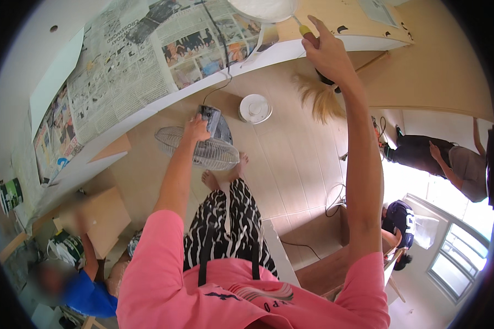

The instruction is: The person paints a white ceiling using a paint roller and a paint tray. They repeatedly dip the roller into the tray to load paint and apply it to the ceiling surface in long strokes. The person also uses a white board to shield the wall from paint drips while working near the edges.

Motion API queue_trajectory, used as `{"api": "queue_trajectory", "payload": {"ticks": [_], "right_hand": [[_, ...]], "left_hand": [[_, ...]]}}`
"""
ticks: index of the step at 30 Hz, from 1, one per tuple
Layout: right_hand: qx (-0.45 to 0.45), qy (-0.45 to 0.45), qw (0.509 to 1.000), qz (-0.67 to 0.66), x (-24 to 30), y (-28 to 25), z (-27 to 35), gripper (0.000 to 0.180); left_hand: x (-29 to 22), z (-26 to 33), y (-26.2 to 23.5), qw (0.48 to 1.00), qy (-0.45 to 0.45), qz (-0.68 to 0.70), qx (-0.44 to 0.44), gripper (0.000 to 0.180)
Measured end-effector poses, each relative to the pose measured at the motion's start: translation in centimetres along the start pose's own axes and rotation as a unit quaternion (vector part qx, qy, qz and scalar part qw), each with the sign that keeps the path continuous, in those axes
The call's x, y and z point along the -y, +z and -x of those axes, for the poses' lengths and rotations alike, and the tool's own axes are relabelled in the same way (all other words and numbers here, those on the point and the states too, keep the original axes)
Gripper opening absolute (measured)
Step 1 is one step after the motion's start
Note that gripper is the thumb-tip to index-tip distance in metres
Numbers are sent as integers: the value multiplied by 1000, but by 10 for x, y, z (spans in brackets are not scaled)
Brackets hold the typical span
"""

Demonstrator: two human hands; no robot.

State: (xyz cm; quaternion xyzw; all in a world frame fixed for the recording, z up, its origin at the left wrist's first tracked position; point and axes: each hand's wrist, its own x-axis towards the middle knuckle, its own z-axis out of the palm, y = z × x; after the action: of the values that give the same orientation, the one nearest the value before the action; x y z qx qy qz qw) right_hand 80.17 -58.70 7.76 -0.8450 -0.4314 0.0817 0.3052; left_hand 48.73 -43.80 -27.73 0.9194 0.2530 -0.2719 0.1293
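My right hand [330,57] is raised at the far table edge, fingers wrapped round a screwdriver [306,34] with a yellow and dark red handle. Its thin shaft points toward a round white dish-like thing [264,7], partly cut off by the picture's top edge. Low in front of me, my left hand [196,129] is closed on the grey housing of an electric fan [217,127]. The fan's wire grille [206,153] spreads below that hand, just over my bare feet. A black cord [225,46] runs from the fan up across the table.
Newspaper [121,77] covers the table ahead. A round white tub [255,108] stands on the floor beyond the fan, with a straw broom [319,98] to its right. One person in blue [90,293] is at lower left; others [422,156] are at right. A brown box [318,268] lies near my right side.
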Motion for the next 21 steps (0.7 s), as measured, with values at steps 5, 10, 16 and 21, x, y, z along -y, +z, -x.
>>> {"api": "queue_trajectory", "payload": {"ticks": [5,10,16,21], "right_hand": [[11,27,1000,11,3,0,-1,61],[-37,-60,997,-20,0,0,-2,62],[-2,-4,1000,-16,-9,1,-19,66],[-15,-22,999,22,-11,5,-29,70]], "left_hand": [[-7,-7,-1,986,2,-8,169,58],[-18,14,12,989,-7,54,135,55],[-56,45,35,985,11,105,133,45],[-96,70,56,972,10,182,151,42]]}}
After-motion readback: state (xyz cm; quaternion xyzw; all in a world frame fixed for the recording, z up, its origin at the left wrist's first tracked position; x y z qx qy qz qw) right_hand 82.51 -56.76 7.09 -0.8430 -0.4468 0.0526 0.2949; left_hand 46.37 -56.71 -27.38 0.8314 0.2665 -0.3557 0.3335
